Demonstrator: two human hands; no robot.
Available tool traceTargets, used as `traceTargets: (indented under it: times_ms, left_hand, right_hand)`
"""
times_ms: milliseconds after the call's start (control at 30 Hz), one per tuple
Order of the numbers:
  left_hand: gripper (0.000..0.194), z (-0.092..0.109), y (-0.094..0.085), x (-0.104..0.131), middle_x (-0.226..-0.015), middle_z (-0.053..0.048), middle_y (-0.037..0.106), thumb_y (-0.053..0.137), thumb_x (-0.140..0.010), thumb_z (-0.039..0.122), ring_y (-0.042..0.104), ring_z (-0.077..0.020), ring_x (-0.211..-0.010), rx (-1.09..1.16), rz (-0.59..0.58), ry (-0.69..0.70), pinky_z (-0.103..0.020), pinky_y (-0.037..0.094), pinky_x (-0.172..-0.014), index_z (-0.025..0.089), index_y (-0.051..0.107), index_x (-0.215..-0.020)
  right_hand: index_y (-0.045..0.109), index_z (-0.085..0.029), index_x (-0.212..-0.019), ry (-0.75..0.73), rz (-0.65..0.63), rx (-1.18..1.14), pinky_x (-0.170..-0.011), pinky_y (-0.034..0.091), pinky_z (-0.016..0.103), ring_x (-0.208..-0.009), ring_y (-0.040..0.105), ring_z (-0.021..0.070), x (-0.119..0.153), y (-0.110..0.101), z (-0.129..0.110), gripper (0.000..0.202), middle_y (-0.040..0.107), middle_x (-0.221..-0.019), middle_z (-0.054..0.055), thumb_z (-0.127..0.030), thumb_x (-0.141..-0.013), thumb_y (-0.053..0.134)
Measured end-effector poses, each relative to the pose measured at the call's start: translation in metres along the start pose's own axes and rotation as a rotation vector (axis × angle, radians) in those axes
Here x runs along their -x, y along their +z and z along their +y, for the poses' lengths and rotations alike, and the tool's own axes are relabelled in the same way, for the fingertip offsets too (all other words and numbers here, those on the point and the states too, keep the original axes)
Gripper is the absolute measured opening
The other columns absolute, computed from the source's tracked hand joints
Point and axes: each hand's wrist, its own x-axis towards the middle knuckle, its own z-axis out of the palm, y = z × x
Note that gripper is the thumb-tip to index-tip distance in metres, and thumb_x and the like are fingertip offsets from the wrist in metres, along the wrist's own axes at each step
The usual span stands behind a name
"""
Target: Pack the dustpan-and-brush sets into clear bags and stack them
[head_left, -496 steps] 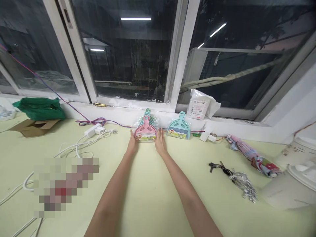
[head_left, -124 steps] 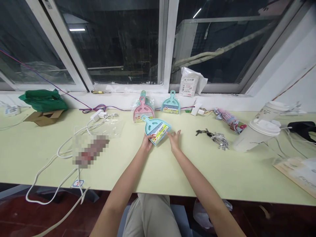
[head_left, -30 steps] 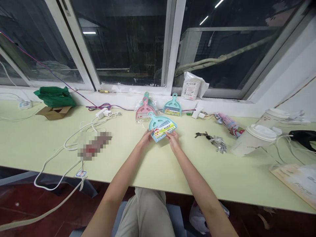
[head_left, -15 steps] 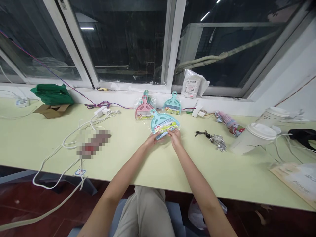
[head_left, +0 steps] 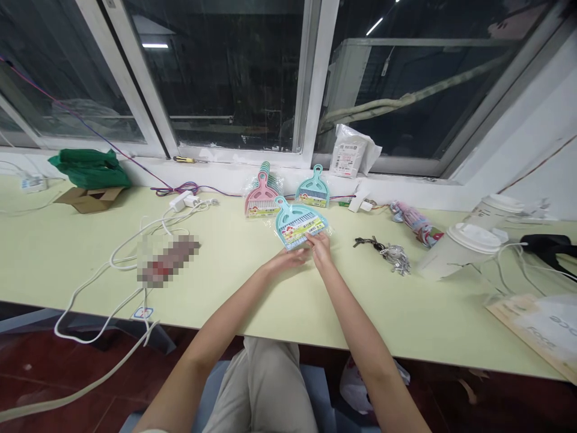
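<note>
Fingers (head_left: 311, 238) of the right hand (head_left: 321, 249) pinch the lower right edge of a packaged turquoise dustpan-and-brush set (head_left: 297, 218), the thumb lying across its front. Left hand (head_left: 288, 258): directly below the same set, its fingers extended toward the right hand; whether they touch or support the package cannot be told. The held set is tilted, its handle pointing away from the fingers and slightly to their left, its yellow-green label facing up; clear wrapping projects at its sides.

Beyond the fingers, to the left, stands a row of similar packaged sets with a pink set (head_left: 261, 198) in front. Straight beyond the fingers, a second turquoise set (head_left: 312, 187) leans near the wall. All rest on a pale green surface (head_left: 225, 264).

To the right of the fingers: a bunch of keys (head_left: 396, 260), then a white lidded cup (head_left: 457, 255), well apart from the hands. To the left of the fingers: white cables (head_left: 119, 255) and a pixelated object (head_left: 174, 260). Far left and beyond them: a green cloth bundle (head_left: 90, 168) above an open cardboard box (head_left: 90, 201).
</note>
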Motion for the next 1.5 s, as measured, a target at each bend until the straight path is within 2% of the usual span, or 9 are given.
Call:
traceTargets:
  times_ms: [200,467,633,733,867,1000,1267,1400,1500]
  left_hand:
    - [0.054,0.008,-0.017,-0.014,-0.123,-0.012,0.063,0.073,-0.073,0.045,0.058,-0.0284,-0.115,0.099,0.313,0.266,-0.042,0.048,-0.095,0.018,0.059,-0.118]
    - [0.059,-0.004,-0.025,-0.018,-0.109,-0.008,0.069,0.078,-0.067,0.03,0.064,-0.0269,-0.102,0.002,0.446,0.226,-0.043,0.051,-0.089,0.021,0.055,-0.121]
    - [0.054,0.01,-0.048,-0.015,-0.104,-0.011,0.07,0.069,-0.067,0.023,0.068,-0.027,-0.092,0.057,0.571,0.214,-0.043,0.054,-0.084,0.015,0.057,-0.119]
    - [0.05,0.023,-0.065,-0.003,-0.105,-0.013,0.07,0.064,-0.072,0.026,0.069,-0.0268,-0.085,0.048,0.53,0.123,-0.042,0.056,-0.08,0.013,0.057,-0.12]
    - [0.045,0.028,-0.076,0.009,-0.109,-0.015,0.069,0.062,-0.075,0.029,0.069,-0.0272,-0.088,0.04,0.459,0.003,-0.041,0.056,-0.081,0.012,0.06,-0.117]
    - [0.042,0.025,-0.075,0.009,-0.111,-0.014,0.068,0.062,-0.076,0.026,0.069,-0.0256,-0.093,0.064,0.41,-0.057,-0.038,0.058,-0.08,0.012,0.061,-0.115]
    - [0.038,0.027,-0.07,0.015,-0.101,-0.014,0.069,0.071,-0.073,0.025,0.069,-0.0204,-0.075,-0.091,0.244,-0.133,-0.035,0.06,-0.069,0.012,0.062,-0.108]
    - [0.059,0.025,-0.068,0.02,-0.097,-0.011,0.069,0.074,-0.074,0.034,0.068,-0.0195,-0.067,-0.182,0.156,-0.117,-0.04,0.059,-0.068,0.016,0.05,-0.125]
    - [0.075,0.027,-0.063,0.021,-0.094,-0.013,0.068,0.071,-0.076,0.043,0.067,-0.0195,-0.062,-0.249,0.126,-0.128,-0.04,0.058,-0.064,0.017,0.037,-0.138]
  right_hand:
    - [0.058,-0.023,-0.09,0.044,-0.017,0.008,-0.072,0.058,0.028,-0.089,0.068,0.0187,0.001,0.002,0.002,0.043,0.071,-0.089,0.001,-0.027,-0.054,0.08]
    - [0.062,-0.021,-0.086,0.123,-0.004,0.065,-0.07,0.059,0.027,-0.08,0.07,0.0175,-0.003,-0.001,0.01,0.038,0.073,-0.084,0.0,-0.025,-0.054,0.083]
    - [0.068,-0.017,-0.082,0.231,-0.242,0.377,-0.075,0.059,0.038,-0.076,0.071,0.0225,-0.012,-0.025,-0.008,0.018,0.074,-0.08,0.008,-0.028,-0.069,0.074]
    - [0.069,-0.024,-0.102,-0.144,-0.235,0.628,-0.099,0.048,0.046,-0.11,0.063,0.0253,-0.01,-0.038,-0.023,0.032,0.069,-0.114,0.006,-0.016,-0.071,0.068]
    - [0.063,-0.034,-0.12,-0.488,-0.363,0.832,-0.119,0.018,0.046,-0.144,0.024,0.023,-0.005,-0.035,-0.03,0.063,0.042,-0.148,-0.005,-0.008,-0.063,0.07]
    - [0.074,-0.035,-0.093,-0.406,-0.495,0.758,-0.118,0.018,0.049,-0.135,0.042,0.0231,-0.007,-0.028,-0.02,0.024,0.068,-0.119,-0.004,-0.021,-0.075,0.068]
    - [0.075,-0.032,-0.076,-0.354,-0.294,0.809,-0.112,0.027,0.048,-0.11,0.057,0.0229,-0.017,-0.041,0.008,0.005,0.073,-0.097,0.0,-0.035,-0.075,0.071]
    - [0.07,-0.026,-0.103,-0.287,-0.153,0.721,-0.104,0.04,0.041,-0.112,0.056,0.0231,-0.02,-0.042,0.016,0.047,0.056,-0.128,0.005,-0.036,-0.058,0.079]
    - [0.061,-0.022,-0.117,-0.025,-0.247,0.501,-0.091,0.049,0.039,-0.105,0.061,0.0239,-0.021,-0.042,0.016,0.069,0.061,-0.121,0.007,-0.035,-0.052,0.079]
